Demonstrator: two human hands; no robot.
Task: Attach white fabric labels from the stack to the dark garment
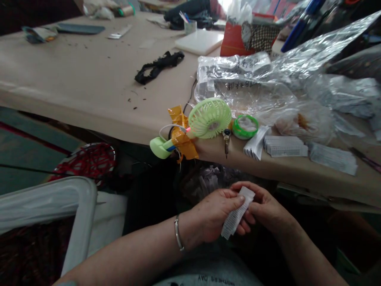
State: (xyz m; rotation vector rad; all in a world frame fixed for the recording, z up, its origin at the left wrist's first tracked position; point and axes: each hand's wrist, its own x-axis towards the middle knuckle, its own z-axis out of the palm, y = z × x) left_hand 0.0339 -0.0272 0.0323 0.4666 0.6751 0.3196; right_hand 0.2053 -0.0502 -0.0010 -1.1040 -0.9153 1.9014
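Labels in both hands, clear of table edge

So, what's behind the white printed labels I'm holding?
Fingertips of your left hand show past the right edge of the labels. Anything else directly behind is covered, so I can't see it.

There were two hands, one bangle, one green fan, one green-rimmed tub, one white board and three label stacks (plus one bundle in hand).
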